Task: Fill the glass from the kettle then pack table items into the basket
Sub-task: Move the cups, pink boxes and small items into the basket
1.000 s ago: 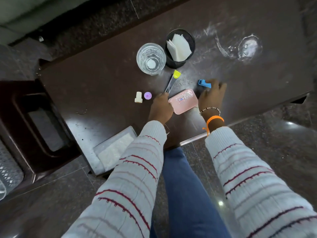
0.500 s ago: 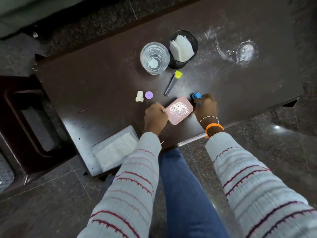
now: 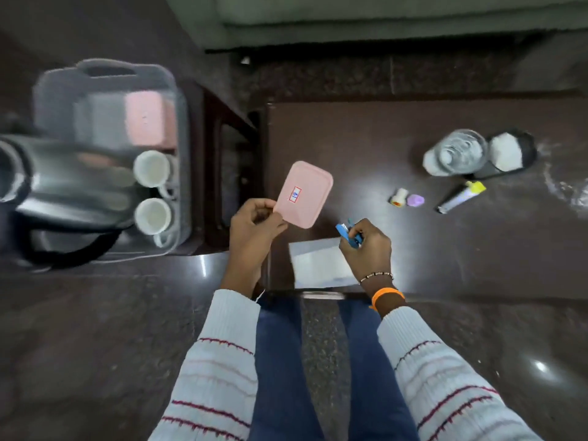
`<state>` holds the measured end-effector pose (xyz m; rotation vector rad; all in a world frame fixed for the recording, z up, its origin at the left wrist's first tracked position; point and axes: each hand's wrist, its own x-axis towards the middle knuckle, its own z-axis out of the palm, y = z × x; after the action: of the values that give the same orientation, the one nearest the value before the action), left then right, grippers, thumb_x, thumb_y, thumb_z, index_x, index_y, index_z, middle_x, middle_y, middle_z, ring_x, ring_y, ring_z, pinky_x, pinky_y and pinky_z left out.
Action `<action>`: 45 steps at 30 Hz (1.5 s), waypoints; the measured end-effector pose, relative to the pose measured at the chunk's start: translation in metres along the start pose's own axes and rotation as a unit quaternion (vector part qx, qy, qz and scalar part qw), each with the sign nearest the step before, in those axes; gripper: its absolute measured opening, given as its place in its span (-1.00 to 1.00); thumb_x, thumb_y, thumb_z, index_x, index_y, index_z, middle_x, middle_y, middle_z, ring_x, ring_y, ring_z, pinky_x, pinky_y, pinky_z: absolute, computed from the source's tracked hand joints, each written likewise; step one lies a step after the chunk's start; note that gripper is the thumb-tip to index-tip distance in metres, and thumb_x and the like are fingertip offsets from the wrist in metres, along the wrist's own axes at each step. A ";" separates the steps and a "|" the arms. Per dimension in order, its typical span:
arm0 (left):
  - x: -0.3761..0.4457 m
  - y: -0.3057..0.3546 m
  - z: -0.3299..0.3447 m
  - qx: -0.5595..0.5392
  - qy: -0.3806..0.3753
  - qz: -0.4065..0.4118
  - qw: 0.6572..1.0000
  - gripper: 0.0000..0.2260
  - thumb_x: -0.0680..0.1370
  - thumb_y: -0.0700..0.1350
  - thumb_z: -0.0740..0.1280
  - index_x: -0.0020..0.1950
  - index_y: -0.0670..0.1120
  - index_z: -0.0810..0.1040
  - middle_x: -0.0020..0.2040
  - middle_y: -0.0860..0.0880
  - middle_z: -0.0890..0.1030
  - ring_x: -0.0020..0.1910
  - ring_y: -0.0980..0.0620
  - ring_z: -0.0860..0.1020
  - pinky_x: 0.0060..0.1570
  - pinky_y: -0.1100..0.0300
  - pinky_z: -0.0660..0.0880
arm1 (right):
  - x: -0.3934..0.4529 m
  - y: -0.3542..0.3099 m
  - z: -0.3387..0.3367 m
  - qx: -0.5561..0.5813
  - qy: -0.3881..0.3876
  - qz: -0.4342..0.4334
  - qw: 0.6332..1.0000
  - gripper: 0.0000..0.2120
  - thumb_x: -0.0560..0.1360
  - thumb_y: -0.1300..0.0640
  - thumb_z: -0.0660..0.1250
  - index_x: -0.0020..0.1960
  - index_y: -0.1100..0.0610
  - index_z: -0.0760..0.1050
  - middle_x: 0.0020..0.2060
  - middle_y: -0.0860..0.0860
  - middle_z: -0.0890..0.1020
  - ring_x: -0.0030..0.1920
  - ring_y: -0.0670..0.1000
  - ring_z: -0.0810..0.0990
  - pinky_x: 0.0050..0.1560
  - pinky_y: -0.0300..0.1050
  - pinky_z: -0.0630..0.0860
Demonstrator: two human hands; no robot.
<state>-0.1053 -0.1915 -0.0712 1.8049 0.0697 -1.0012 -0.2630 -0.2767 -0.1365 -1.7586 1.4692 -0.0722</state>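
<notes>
My left hand [image 3: 254, 227] pinches a pink rectangular lid [image 3: 304, 194] by its corner, lifted above the left edge of the dark table [image 3: 413, 249]. My right hand [image 3: 366, 246] grips a small blue clip [image 3: 346, 232] over the table's near side. A clear plastic basket [image 3: 108, 154] stands to the left, holding two white cups [image 3: 152, 189] and a pink box [image 3: 149, 119]. A steel kettle [image 3: 47, 183] sits at the basket's left, blurred. The filled glass [image 3: 458, 154] stands on the table at the right.
Next to the glass is a black holder with white napkins [image 3: 509, 151]. A small white cap [image 3: 399, 197], a purple cap [image 3: 415, 200] and a yellow-capped tube [image 3: 461, 197] lie on the table. A clear packet [image 3: 321, 264] lies under my right hand. Dark chair frame [image 3: 229, 173] stands between basket and table.
Both hands lifted off the table, the left carrying the pink lid leftwards, the right holding the blue clip. The view swung left, bringing the basket and kettle into sight.
</notes>
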 end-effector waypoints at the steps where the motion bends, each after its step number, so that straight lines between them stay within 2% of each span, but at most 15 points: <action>1: 0.000 0.008 -0.019 -0.022 0.015 0.009 1.000 -0.83 0.47 -0.32 0.35 -0.17 -0.04 0.54 -0.18 -0.04 0.60 -0.11 0.05 0.61 -0.08 0.22 0.61 | -0.004 -0.015 0.012 -0.004 -0.006 -0.018 1.000 -0.87 0.31 0.29 0.43 -0.24 0.22 0.48 -0.25 0.18 0.65 -0.29 0.14 0.52 -0.30 -0.30 0.24; 3: 0.005 0.022 -0.055 -0.066 0.049 0.020 0.996 -0.83 0.48 -0.34 0.32 -0.15 -0.06 0.51 -0.19 -0.06 0.59 -0.14 0.06 0.60 -0.12 0.29 0.61 | -0.012 -0.046 0.036 -0.009 -0.025 -0.049 0.998 -0.86 0.32 0.26 0.44 -0.22 0.20 0.47 -0.23 0.16 0.65 -0.29 0.06 0.48 -0.27 -0.25 0.32; 6: 0.021 0.040 -0.102 -0.109 0.089 0.029 0.990 -0.81 0.51 -0.35 0.26 -0.14 -0.06 0.45 -0.13 -0.06 0.55 -0.10 0.00 0.58 -0.16 0.32 0.59 | -0.020 -0.083 0.065 -0.008 -0.047 -0.095 0.994 -0.87 0.32 0.28 0.43 -0.22 0.19 0.47 -0.25 0.14 0.64 -0.28 0.07 0.52 -0.26 -0.22 0.36; 9: 0.044 0.055 -0.136 -0.139 0.122 0.035 0.982 -0.80 0.52 -0.36 0.21 -0.15 -0.06 0.41 -0.15 -0.05 0.52 -0.17 0.02 0.57 -0.20 0.34 0.58 | -0.028 -0.110 0.087 -0.005 -0.052 -0.115 0.992 -0.87 0.32 0.29 0.42 -0.22 0.20 0.47 -0.25 0.13 0.64 -0.26 0.06 0.53 -0.22 -0.18 0.41; 15: 0.103 0.081 -0.168 -0.158 0.146 0.021 0.976 -0.86 0.53 -0.36 0.16 0.04 -0.18 0.36 0.00 -0.15 0.55 -0.27 0.07 0.57 -0.14 0.25 0.57 | -0.035 -0.135 0.109 0.003 -0.037 -0.126 0.991 -0.86 0.34 0.30 0.45 -0.21 0.25 0.48 -0.24 0.12 0.63 -0.23 0.02 0.53 -0.16 -0.19 0.43; 19: 0.128 0.091 -0.166 -0.133 0.153 0.007 0.979 -0.84 0.51 -0.36 0.11 0.05 -0.17 0.33 0.05 -0.20 0.55 -0.28 0.03 0.56 -0.24 0.29 0.57 | -0.035 -0.145 0.115 -0.001 -0.045 -0.128 0.991 -0.85 0.34 0.28 0.46 -0.22 0.22 0.47 -0.28 0.03 0.58 -0.23 -0.01 0.53 -0.19 -0.22 0.41; 23: 0.140 0.099 -0.166 -0.087 0.168 -0.011 0.982 -0.77 0.50 -0.36 0.07 0.08 -0.16 0.37 0.16 -0.25 0.55 -0.03 -0.16 0.61 0.05 0.02 0.58 | -0.033 -0.156 0.119 -0.002 -0.063 -0.133 0.989 -0.84 0.35 0.26 0.46 -0.22 0.17 0.46 -0.27 -0.03 0.56 -0.22 -0.02 0.54 -0.21 -0.20 0.50; 27: 0.141 0.102 -0.169 -0.018 0.175 -0.021 0.984 -0.73 0.47 -0.35 0.07 0.10 -0.18 0.42 0.19 -0.23 0.53 0.16 -0.21 0.54 0.15 -0.08 0.53 | -0.031 -0.174 0.120 0.027 -0.064 -0.121 0.990 -0.82 0.37 0.27 0.43 -0.18 0.11 0.44 -0.21 -0.04 0.57 -0.18 0.00 0.56 -0.17 -0.18 0.51; 31: 0.126 0.099 -0.165 0.046 0.175 -0.012 0.983 -0.70 0.53 -0.27 0.12 0.25 -0.20 0.41 0.28 -0.18 0.48 0.26 -0.16 0.44 0.29 -0.01 0.38 | -0.022 -0.215 0.118 0.122 -0.063 -0.133 0.982 -0.79 0.42 0.28 0.39 -0.01 0.14 0.43 -0.11 -0.07 0.57 -0.10 -0.07 0.58 -0.08 -0.37 0.49; 34: 0.104 0.086 -0.161 0.021 0.155 0.011 0.988 -0.62 0.52 -0.32 0.09 0.33 -0.18 0.35 0.33 -0.18 0.44 0.34 -0.14 0.37 0.36 -0.01 0.29 | -0.009 -0.261 0.117 0.145 -0.101 -0.190 0.966 -0.80 0.43 0.28 0.37 0.03 0.17 0.45 -0.08 -0.08 0.59 -0.03 -0.10 0.60 0.05 -0.25 0.52; 35: 0.099 0.081 -0.162 0.009 0.150 0.014 0.989 -0.57 0.51 -0.34 0.08 0.39 -0.19 0.31 0.38 -0.19 0.41 0.38 -0.13 0.34 0.40 -0.01 0.26 | -0.003 -0.276 0.119 0.132 -0.112 -0.217 0.961 -0.80 0.43 0.28 0.36 0.04 0.20 0.46 -0.07 -0.06 0.61 -0.01 -0.09 0.61 0.08 -0.21 0.52; 37: 0.092 0.071 -0.163 0.011 0.133 0.015 0.991 -0.55 0.53 -0.35 0.08 0.43 -0.20 0.26 0.43 -0.18 0.36 0.40 -0.03 0.31 0.41 0.14 0.21 | 0.008 -0.307 0.127 0.090 -0.131 -0.273 0.949 -0.79 0.41 0.30 0.35 0.05 0.25 0.48 0.01 0.03 0.64 0.06 0.00 0.62 0.13 -0.13 0.51; 40: 0.087 0.058 -0.167 -0.003 0.123 -0.010 0.992 -0.61 0.57 -0.32 0.11 0.41 -0.21 0.33 0.40 -0.13 0.39 0.36 -0.01 0.36 0.25 0.33 0.22 | 0.025 -0.350 0.149 -0.025 -0.147 -0.365 0.919 -0.80 0.37 0.31 0.33 -0.01 0.25 0.52 0.01 0.11 0.63 0.06 0.10 0.57 0.04 -0.19 0.41; 42: 0.086 0.051 -0.173 -0.016 0.120 -0.025 0.992 -0.64 0.58 -0.31 0.13 0.38 -0.21 0.38 0.36 -0.12 0.44 0.29 0.02 0.40 0.11 0.42 0.24 | 0.038 -0.372 0.170 -0.119 -0.171 -0.402 0.892 -0.81 0.39 0.28 0.32 0.00 0.21 0.55 0.04 0.12 0.62 0.08 0.11 0.55 0.09 -0.11 0.43; 45: 0.087 0.044 -0.183 -0.021 0.096 -0.035 0.995 -0.69 0.57 -0.33 0.13 0.30 -0.22 0.43 0.29 -0.18 0.51 0.22 -0.03 0.46 0.14 0.29 0.31 | 0.053 -0.393 0.199 -0.239 -0.199 -0.419 0.853 -0.76 0.43 0.27 0.26 0.07 0.14 0.55 0.11 0.13 0.60 0.15 0.15 0.53 0.16 0.01 0.47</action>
<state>0.0808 -0.1006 -0.0716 1.8658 0.2723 -0.8654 0.1689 -0.2217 -0.0520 -2.5220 0.3479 0.2186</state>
